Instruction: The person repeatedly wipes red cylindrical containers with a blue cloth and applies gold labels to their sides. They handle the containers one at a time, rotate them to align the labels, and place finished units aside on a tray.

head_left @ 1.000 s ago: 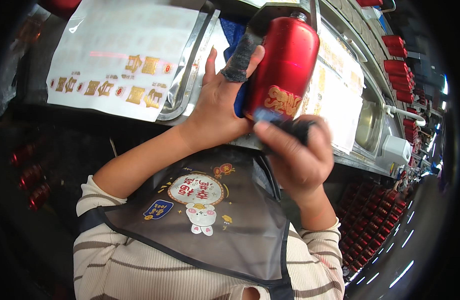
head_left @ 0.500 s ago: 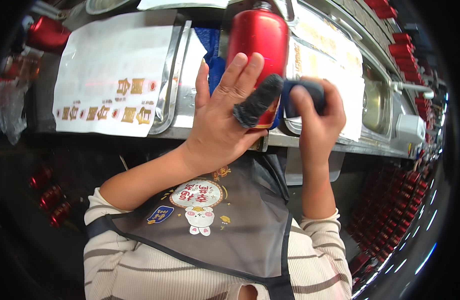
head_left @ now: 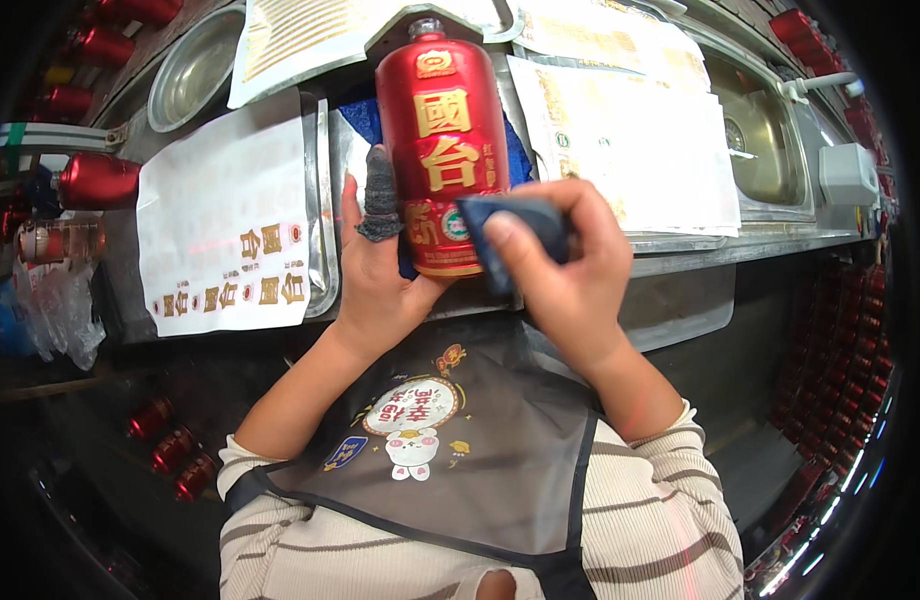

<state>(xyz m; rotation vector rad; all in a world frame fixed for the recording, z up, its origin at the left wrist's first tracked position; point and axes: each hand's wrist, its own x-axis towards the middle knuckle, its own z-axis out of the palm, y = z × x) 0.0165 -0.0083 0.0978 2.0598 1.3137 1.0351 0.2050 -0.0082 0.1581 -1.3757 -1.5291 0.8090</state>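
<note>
A glossy red bottle [head_left: 450, 125] with gold lettering and a grey neck lies on a blue cloth [head_left: 360, 118], its base toward me. My left hand [head_left: 375, 285] grips it from the lower left; one finger wears a dark, wrinkled cover and rests along its side. Part of that hand is hidden behind the bottle. In my right hand [head_left: 575, 280] is a dark blue, flat-edged scraper, or squeegee [head_left: 540, 228], pinched between thumb and fingers. Its edge meets the lower right of the bottle, beside a small round green and white mark.
On the left, a metal tray [head_left: 323, 200] carries a white decal sheet [head_left: 205, 210] with gold characters. More printed sheets [head_left: 640, 150] lie to the right, before a metal sink [head_left: 770, 170]. A metal bowl [head_left: 195, 75] and another red bottle [head_left: 98, 182] stand at left.
The bottle has turned, so its gold lettering now faces up. My left hand has shifted from lying over it to gripping its left side. My right hand has brought the scraper against the front.
</note>
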